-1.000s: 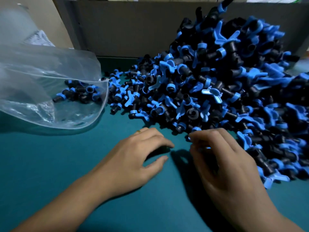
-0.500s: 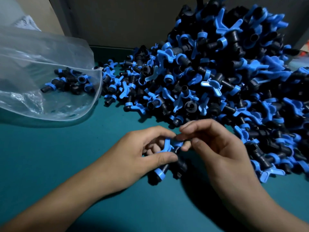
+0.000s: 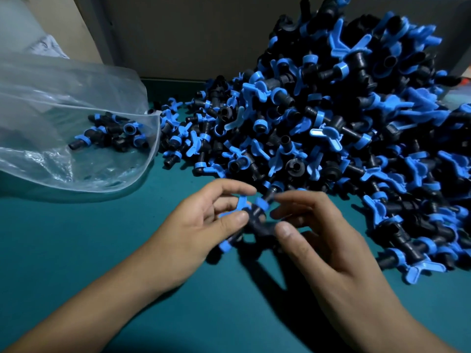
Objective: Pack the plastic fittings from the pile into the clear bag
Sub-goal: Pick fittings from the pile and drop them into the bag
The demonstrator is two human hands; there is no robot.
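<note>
Light, rigid, snag-prone valve fittings [image 3: 251, 220] pinched in left grip [image 3: 204, 225], right grip [image 3: 313, 233] curled alongside; best grasped by black barrels.

A teal desk [image 3: 76, 250] is seen across the foreground. A dark grey wall panel [image 3: 191, 34] is set behind it at twelve o'clock, a beige wall [image 3: 68, 19] at eleven. Dim light is cast.

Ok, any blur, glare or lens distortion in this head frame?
Head view: motion blur on the fingertips and the held fittings; the pile stays fairly sharp. Dim lighting overall, with hard shadows under both hands. Soft glare on the clear bag. Wide-angle bowing toward the edges.
</note>
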